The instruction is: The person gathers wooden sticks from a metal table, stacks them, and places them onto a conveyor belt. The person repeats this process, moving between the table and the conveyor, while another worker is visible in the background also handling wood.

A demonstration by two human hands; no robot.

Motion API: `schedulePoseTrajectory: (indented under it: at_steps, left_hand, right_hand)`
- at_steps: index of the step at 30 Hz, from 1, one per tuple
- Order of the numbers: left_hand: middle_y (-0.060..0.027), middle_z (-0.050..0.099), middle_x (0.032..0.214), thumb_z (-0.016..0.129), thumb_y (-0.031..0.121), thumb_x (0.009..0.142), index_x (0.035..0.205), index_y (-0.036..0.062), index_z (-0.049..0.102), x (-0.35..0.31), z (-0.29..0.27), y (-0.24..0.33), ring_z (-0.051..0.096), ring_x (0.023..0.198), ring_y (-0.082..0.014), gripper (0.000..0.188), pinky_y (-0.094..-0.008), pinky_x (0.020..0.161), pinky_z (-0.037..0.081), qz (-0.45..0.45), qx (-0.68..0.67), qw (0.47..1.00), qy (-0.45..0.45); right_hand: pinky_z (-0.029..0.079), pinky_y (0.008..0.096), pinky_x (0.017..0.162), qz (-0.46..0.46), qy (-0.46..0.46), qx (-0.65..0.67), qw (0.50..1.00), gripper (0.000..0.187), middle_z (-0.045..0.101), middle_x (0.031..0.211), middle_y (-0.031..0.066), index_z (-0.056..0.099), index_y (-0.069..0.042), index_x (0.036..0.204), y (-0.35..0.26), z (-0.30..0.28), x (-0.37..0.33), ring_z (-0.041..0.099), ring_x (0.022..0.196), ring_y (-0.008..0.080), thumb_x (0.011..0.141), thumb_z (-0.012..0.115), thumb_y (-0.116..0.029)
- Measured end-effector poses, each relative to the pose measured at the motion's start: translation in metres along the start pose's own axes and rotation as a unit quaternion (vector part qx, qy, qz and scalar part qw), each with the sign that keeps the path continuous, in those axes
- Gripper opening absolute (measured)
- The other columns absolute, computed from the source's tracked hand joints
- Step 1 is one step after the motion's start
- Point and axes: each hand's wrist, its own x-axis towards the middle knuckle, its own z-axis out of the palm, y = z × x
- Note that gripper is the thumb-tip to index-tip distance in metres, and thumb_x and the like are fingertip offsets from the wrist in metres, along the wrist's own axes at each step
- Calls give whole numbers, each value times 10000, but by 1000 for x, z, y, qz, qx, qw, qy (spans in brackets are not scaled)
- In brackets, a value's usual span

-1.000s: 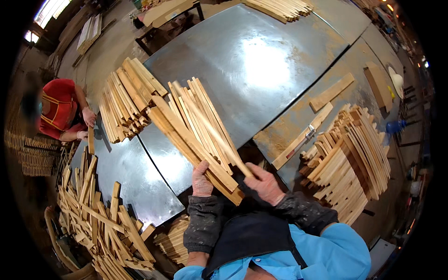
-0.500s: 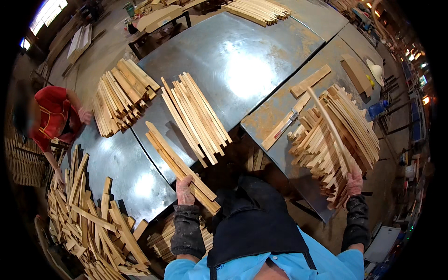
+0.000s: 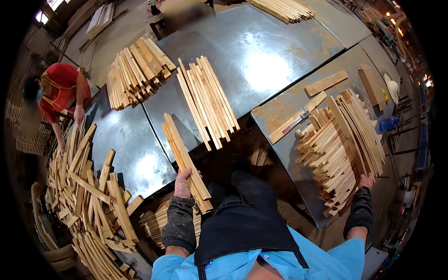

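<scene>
My left hand (image 3: 183, 183), in a pale glove, is closed around a few wooden strips (image 3: 179, 144) that slant up and away over the table edge. My right hand (image 3: 366, 181) grips the near end of a single wooden strip (image 3: 346, 133). That strip lies along the stacked strips (image 3: 322, 158) on the right table, between short ends on its left and longer curved ones on its right. Whether it touches them along its whole length I cannot tell. The fingers of my right hand are partly hidden behind the strip's end.
A caliper (image 3: 298, 119) lies on a flat board left of the right stack. Two strip bundles, one central (image 3: 207, 102) and one farther left (image 3: 135, 72), rest on the metal table (image 3: 224, 37). A co-worker in red (image 3: 65, 88) reaches into a jumbled wood pile (image 3: 88, 186).
My right hand's strip has gone down from above the right stack to lie along it. The co-worker's upper hand has moved from the far-left bundle to the jumbled pile. The view has shifted.
</scene>
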Motion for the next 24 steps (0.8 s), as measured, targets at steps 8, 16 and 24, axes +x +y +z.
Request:
schedulePoseTrajectory:
  at_steps: [8, 16, 24]
  left_hand:
    - [-133, 696, 947, 720, 172, 974, 1276, 43, 549, -12, 20, 13, 721, 822, -269, 371, -418, 751, 638, 18, 69, 997, 27]
    - [-147, 685, 931, 688, 112, 964, 1303, 47, 530, -19, 2, -1, 718, 789, -282, 380, -417, 740, 643, 66, 38, 995, 63]
    - [-122, 649, 1006, 731, 65, 925, 1388, 37, 485, -64, -46, -9, 712, 833, -279, 525, -420, 752, 628, 214, -46, 953, 210]
  right_hand:
    - [457, 471, 1173, 81, 15, -18, 996, 655, 564, 1554, 224, 482, -66, 1580, -56, 8, -12, 588, 1370, 391, 985, 721, -198]
    - [466, 556, 1150, 110, 53, -159, 980, 659, 565, 1501, 257, 491, -14, 1499, -119, 1, -54, 571, 1355, 450, 933, 738, -244]
    - [501, 634, 1018, 54, 18, -176, 983, 550, 558, 1495, 280, 469, -46, 1473, -168, 1, -48, 614, 1267, 464, 965, 637, -172]
